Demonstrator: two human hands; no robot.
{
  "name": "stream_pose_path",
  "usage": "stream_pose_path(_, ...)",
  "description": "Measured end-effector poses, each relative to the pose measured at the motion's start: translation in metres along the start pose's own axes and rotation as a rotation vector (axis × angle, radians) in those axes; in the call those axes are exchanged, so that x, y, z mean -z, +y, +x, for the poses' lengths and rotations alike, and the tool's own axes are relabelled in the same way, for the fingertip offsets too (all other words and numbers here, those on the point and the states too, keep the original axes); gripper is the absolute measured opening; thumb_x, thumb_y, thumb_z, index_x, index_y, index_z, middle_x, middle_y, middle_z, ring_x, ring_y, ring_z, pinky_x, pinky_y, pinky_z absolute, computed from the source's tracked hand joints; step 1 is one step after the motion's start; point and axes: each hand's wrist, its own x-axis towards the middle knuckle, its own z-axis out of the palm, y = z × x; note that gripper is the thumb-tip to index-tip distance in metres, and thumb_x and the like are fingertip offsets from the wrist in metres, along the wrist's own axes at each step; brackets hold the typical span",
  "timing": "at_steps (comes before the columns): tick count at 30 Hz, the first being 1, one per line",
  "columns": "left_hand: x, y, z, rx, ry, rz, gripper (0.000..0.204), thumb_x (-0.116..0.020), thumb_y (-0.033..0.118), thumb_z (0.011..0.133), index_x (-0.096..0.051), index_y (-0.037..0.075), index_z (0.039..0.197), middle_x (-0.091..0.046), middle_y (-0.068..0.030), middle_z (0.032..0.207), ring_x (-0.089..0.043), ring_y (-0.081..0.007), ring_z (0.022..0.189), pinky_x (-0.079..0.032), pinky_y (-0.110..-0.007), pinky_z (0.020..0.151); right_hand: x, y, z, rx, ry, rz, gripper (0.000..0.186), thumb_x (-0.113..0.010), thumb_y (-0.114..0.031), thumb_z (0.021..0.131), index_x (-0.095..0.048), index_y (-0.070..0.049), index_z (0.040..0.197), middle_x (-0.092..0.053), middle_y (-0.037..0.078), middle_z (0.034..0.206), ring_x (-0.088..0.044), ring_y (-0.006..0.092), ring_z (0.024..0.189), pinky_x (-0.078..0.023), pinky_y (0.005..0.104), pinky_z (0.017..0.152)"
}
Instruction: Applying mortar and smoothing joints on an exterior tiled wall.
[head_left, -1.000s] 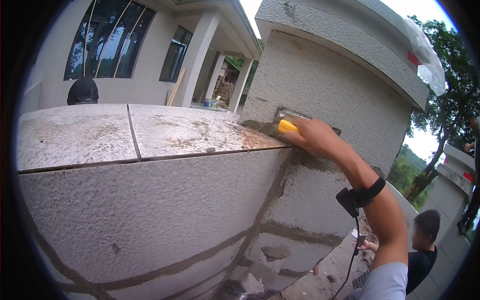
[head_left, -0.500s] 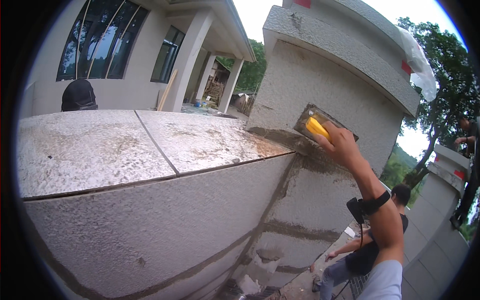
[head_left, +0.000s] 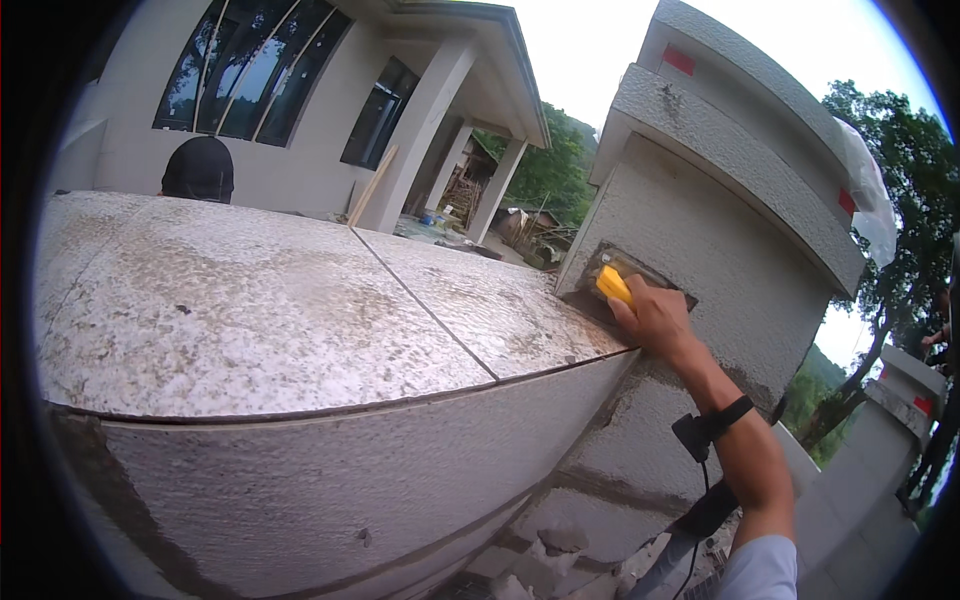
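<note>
At the far left I see a window point(head_left: 255, 70) in the house wall point(head_left: 120, 105), with pale strips running down its dark glass. Below it, a black rounded thing point(head_left: 198, 168) pokes up behind the ledge point(head_left: 250, 300); I cannot make out what it is. The ledge stretches from my left towards the middle, its pale top stained brown and crossed by a dark joint point(head_left: 430, 312). Beyond it, planks point(head_left: 372, 187) lean by a porch column point(head_left: 425, 125).

I cannot tell what the fingers of the left hand are doing, since that hand lies outside my view.

Right of centre I have the trowel point(head_left: 613, 286), yellow-handled, flat against the pillar point(head_left: 740, 270), low on its face and just above the ledge's right end. The right hand point(head_left: 657, 312) has its fingers wrapped around the handle, thumb underneath. A black strap point(head_left: 728, 416) circles the forearm, bearing a small box point(head_left: 692, 437) with a cable point(head_left: 703, 490) hanging from it. The sleeve point(head_left: 762, 570) is pale.

Behind that forearm I get part of a co-worker point(head_left: 705, 515), mostly hidden. Further right, clear plastic point(head_left: 870, 190) drapes from the pillar's cap point(head_left: 735, 165), beside a tree point(head_left: 880, 240). Near my right rim stands a grey post point(head_left: 880, 425).
</note>
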Motion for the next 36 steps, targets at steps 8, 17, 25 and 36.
stream_pose_path(8,0.008,0.002,-0.011,0.0,-0.061,-0.001,0.075,-0.06,0.051,0.087,-0.039,0.009,0.145,-0.054,-0.0213,0.135,-0.051,-0.04,0.124,-0.037,-0.048,0.103,0.027,-0.02,0.012,-0.043,-0.165,0.078,0.041,-0.055,-0.042,0.091,-0.06,-0.004,0.105,-0.065,0.021,0.076,-0.065,0.038,0.073,-0.05,0.0485,0.069)
stream_pose_path(17,-0.029,-0.053,0.019,-0.008,0.018,-0.245,0.072,-0.069,0.032,0.085,-0.038,0.005,0.144,-0.062,-0.0166,0.115,-0.059,-0.0239,0.095,-0.048,-0.039,0.081,0.043,0.022,-0.045,-0.101,-0.245,-0.078,0.04,-0.054,-0.043,0.091,-0.059,-0.004,0.1,-0.065,0.02,0.076,-0.064,0.039,0.073,-0.049,0.0492,0.068)
stream_pose_path(25,-0.024,-0.041,0.019,-0.021,-0.029,-0.307,0.065,-0.071,0.028,0.084,-0.043,0.002,0.137,-0.065,-0.0096,0.096,-0.059,-0.0167,0.073,-0.049,-0.033,0.063,0.041,0.053,-0.131,-0.409,-0.007,0.074,0.04,-0.054,-0.042,0.092,-0.06,-0.003,0.099,-0.065,0.02,0.074,-0.065,0.0387,0.07,-0.049,0.0481,0.066)
stream_pose_path(36,-0.029,-0.036,-0.006,-0.111,-0.006,-0.588,0.06,-0.069,0.018,0.087,-0.04,0.003,0.138,-0.056,-0.0009,0.077,-0.053,-0.0108,0.061,-0.046,-0.028,0.055,-0.005,0.024,-0.185,-0.526,0.045,0.122,0.048,-0.055,-0.043,0.091,-0.058,-0.006,0.121,-0.066,0.024,0.079,-0.065,0.0425,0.073,-0.051,0.0513,0.069)
